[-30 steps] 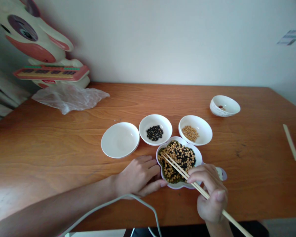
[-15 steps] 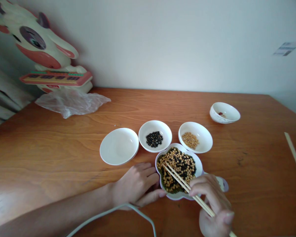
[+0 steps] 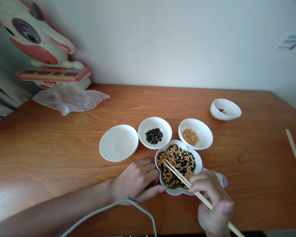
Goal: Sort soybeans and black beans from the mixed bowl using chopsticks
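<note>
My right hand (image 3: 214, 202) is closed round a pair of wooden chopsticks (image 3: 180, 177). Their tips, close together, touch the beans at the left part of a cloud-shaped, lilac-rimmed bowl (image 3: 199, 161). Mixed in that bowl are yellow soybeans (image 3: 174, 151), black beans (image 3: 185, 164) and small green beans (image 3: 172, 184). My left hand (image 3: 138, 179) grips the bowl's left side, fingers curled against it and thumb at the lower rim. Behind it stand a white bowl with black beans (image 3: 154, 136), another with soybeans (image 3: 190, 136), and a bare white bowl (image 3: 118, 143) on the left.
A white bowl (image 3: 215, 112) with a few reddish bits stands at the back right. A pale strip (image 3: 294, 148) lies at the right edge. A plastic bag (image 3: 71, 98) and a cow-shaped toy keyboard (image 3: 51, 70) are back left. A cable (image 3: 108, 208) crosses before my left forearm.
The chopstick tips have drawn closer together among the beans. The whole view has shifted slightly, with the table sitting a little higher. My left hand keeps its place on the bowl.
</note>
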`<action>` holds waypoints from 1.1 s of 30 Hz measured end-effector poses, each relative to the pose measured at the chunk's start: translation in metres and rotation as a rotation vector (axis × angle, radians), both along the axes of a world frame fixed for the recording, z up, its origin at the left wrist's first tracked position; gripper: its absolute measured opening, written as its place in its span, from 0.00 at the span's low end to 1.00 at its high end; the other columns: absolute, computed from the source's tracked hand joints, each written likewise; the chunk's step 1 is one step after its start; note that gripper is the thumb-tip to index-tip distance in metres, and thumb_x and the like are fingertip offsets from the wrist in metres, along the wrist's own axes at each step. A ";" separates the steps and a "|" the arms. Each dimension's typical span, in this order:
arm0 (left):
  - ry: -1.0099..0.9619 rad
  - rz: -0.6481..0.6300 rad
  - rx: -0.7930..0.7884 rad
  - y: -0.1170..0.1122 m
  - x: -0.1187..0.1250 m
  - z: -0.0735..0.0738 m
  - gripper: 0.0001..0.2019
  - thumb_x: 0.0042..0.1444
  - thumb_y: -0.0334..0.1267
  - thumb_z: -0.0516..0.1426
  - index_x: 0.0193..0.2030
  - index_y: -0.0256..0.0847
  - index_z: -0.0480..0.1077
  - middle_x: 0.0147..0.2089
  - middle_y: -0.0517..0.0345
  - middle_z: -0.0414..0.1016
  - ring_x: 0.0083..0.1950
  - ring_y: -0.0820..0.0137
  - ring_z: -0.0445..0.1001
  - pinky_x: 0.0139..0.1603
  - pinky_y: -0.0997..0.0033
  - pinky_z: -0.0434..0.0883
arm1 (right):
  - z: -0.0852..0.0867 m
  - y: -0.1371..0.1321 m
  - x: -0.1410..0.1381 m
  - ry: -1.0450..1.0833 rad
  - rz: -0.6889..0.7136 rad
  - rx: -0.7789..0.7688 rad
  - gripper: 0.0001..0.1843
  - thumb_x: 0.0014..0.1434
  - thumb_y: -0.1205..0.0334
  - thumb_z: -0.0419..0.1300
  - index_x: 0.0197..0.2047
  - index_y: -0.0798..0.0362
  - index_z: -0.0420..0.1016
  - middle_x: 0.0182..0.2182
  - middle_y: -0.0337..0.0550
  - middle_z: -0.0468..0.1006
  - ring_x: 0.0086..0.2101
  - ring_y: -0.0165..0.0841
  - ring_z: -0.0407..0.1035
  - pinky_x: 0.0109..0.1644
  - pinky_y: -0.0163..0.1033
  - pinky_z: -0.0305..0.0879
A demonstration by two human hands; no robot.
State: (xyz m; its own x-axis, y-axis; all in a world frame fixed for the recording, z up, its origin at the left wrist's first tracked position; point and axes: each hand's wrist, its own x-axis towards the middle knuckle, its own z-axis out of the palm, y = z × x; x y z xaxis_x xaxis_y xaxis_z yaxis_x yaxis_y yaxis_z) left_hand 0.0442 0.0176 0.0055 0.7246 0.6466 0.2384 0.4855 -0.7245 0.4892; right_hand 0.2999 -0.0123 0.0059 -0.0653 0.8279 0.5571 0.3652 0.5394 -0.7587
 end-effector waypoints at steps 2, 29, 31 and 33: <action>0.008 -0.002 -0.017 0.000 0.000 0.000 0.19 0.74 0.50 0.50 0.36 0.40 0.69 0.36 0.53 0.77 0.37 0.64 0.72 0.40 0.63 0.69 | 0.001 -0.001 -0.001 0.019 -0.008 0.007 0.40 0.76 0.39 0.32 0.29 0.48 0.77 0.26 0.41 0.79 0.31 0.38 0.72 0.39 0.48 0.61; 0.012 0.005 -0.045 -0.001 -0.001 -0.003 0.17 0.74 0.49 0.51 0.36 0.41 0.67 0.37 0.54 0.76 0.38 0.64 0.72 0.41 0.62 0.69 | -0.015 0.022 0.026 0.113 -0.408 0.321 0.40 0.73 0.38 0.34 0.33 0.49 0.80 0.30 0.48 0.78 0.33 0.42 0.73 0.34 0.48 0.64; 0.015 0.000 -0.052 -0.001 -0.001 -0.001 0.17 0.74 0.48 0.51 0.37 0.40 0.68 0.38 0.53 0.77 0.39 0.63 0.73 0.43 0.62 0.70 | -0.009 0.016 0.018 0.158 -0.304 0.317 0.36 0.74 0.40 0.37 0.35 0.49 0.80 0.31 0.46 0.78 0.33 0.41 0.73 0.35 0.48 0.64; 0.014 -0.005 -0.054 -0.001 0.000 0.001 0.17 0.74 0.48 0.51 0.38 0.40 0.70 0.39 0.52 0.77 0.40 0.63 0.73 0.44 0.62 0.71 | -0.002 0.010 0.010 0.172 -0.202 0.270 0.36 0.75 0.41 0.37 0.34 0.49 0.80 0.30 0.45 0.79 0.31 0.40 0.73 0.35 0.48 0.65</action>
